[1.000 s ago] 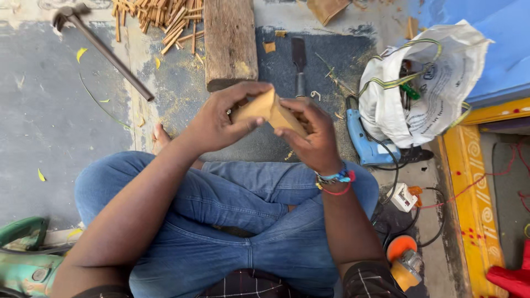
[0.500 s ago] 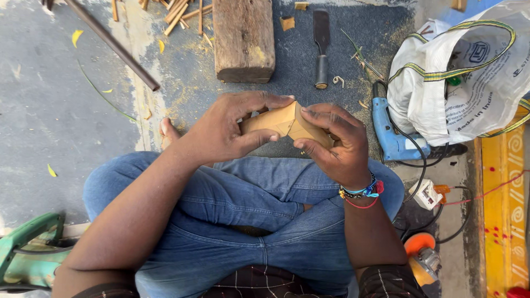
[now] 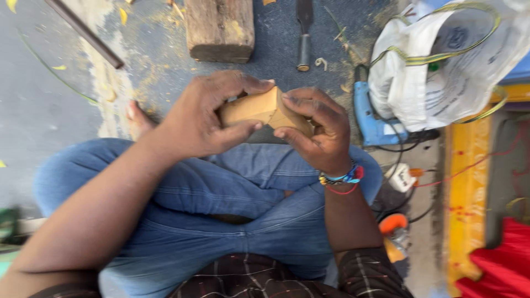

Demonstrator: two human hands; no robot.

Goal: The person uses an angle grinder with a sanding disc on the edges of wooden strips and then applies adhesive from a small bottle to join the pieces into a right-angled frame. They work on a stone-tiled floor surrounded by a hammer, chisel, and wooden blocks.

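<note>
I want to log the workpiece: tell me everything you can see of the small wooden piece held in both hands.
The wooden piece is a small, pale tan block with smooth flat faces meeting at a sharp ridge near its middle. It looks like bare, freshly shaped wood. It is held roughly level above the lap, the left hand gripping its left end and the right hand its right end. Fingers hide both ends.
</note>
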